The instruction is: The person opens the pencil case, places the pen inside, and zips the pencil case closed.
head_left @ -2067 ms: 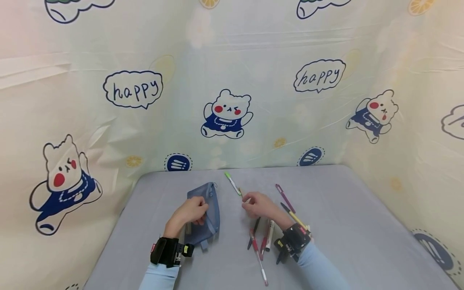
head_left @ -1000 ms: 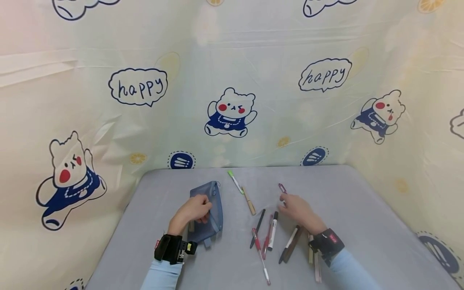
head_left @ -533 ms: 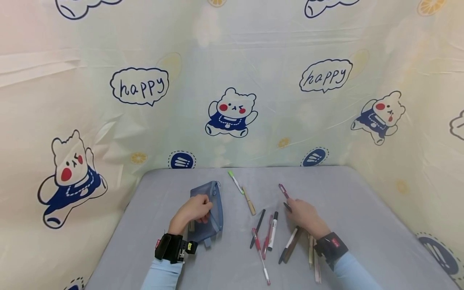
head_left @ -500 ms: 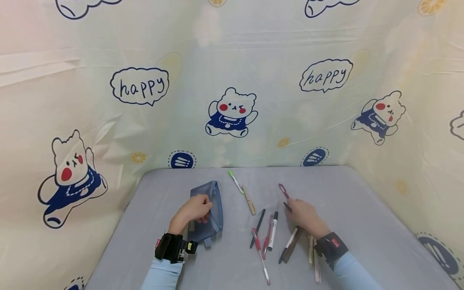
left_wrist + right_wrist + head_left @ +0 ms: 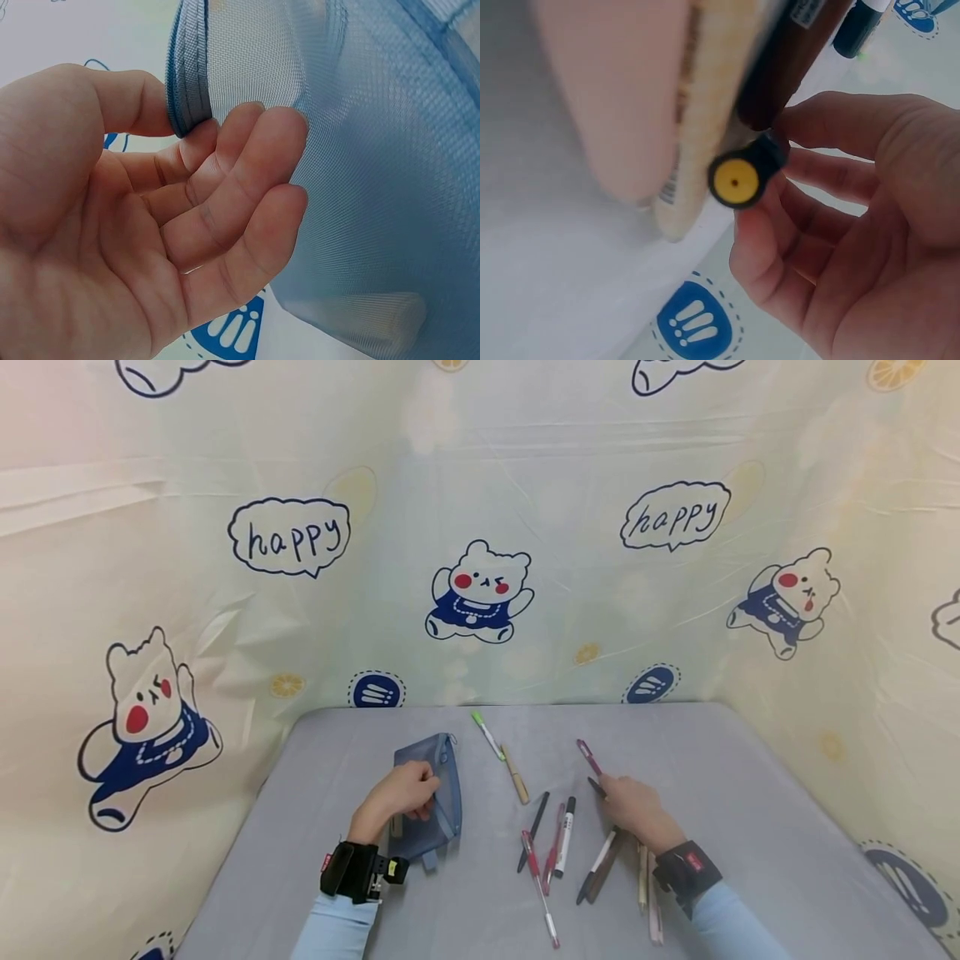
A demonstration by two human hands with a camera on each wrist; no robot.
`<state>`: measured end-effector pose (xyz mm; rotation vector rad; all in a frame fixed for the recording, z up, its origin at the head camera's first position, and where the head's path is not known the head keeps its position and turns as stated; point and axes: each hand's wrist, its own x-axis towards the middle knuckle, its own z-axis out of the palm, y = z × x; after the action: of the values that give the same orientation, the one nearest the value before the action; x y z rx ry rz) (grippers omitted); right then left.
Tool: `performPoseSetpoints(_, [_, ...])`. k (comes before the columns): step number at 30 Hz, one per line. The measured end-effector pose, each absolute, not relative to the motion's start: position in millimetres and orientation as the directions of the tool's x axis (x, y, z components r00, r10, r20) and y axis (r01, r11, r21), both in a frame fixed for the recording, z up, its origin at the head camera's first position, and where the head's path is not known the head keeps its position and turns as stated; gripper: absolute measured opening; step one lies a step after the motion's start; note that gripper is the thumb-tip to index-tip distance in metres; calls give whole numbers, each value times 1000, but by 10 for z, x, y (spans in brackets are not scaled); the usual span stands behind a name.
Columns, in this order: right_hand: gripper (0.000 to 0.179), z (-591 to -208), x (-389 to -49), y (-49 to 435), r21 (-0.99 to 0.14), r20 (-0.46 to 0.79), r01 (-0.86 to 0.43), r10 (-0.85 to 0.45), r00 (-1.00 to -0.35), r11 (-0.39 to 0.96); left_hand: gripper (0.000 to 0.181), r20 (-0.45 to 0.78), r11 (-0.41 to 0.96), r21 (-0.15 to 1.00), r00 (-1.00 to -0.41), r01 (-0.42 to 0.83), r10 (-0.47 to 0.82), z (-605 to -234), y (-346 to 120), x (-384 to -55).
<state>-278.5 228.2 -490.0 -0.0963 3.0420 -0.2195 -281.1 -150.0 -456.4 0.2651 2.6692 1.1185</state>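
Observation:
My left hand (image 5: 405,789) grips the zipped edge of a blue mesh pencil case (image 5: 427,841), which stands at the left of the table. In the left wrist view, thumb and index finger pinch its zip (image 5: 187,82), and a pale cylindrical item (image 5: 390,322) shows through the mesh. My right hand (image 5: 637,810) is over the pens on the right, thumb and fingers around a yellow-and-black pen. Its dark tip (image 5: 596,787) pokes out past the hand; the right wrist view shows its yellow end (image 5: 736,181) between the fingers. A purple pen (image 5: 588,756) lies just beyond.
A green-and-white pen (image 5: 487,735) and a tan pen (image 5: 515,777) lie at the back middle. Nearer are red pens, a white marker (image 5: 566,839) and a dark pen (image 5: 534,831). Brown and pale pens (image 5: 603,868) lie under the right wrist. A printed curtain (image 5: 480,468) closes the back.
My right hand has moved right from the tan pen to the purple pen, then slightly nearer, onto the yellow-and-black pen. The left hand has kept its hold on the pencil case.

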Motion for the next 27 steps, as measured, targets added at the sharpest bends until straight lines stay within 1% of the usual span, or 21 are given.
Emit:
performPoseSetpoints(9, [18, -4853, -2839, 2283, -220, -142, -27, -59, -988, 975, 21, -156, 691, 720, -957, 60, 246, -4551, -1514, -2799])
performPoseSetpoints(15, [20, -4805, -2868, 2262, -279, -136, -28, -69, -988, 960, 21, -151, 683, 727, -956, 64, 250, -4563, -1513, -2805])
performPoseSetpoints(22, [25, -4761, -2885, 2214, -326, -65, -119, -148, -987, 938, 22, -152, 685, 726, -955, 66, 254, -4564, -1525, -2816])
performPoseSetpoints(27, [29, -4751, -2924, 2179, -386, -39, -156, -185, -982, 909, 21, -150, 684, 727, -955, 67, 254, -4561, -1531, -2822])
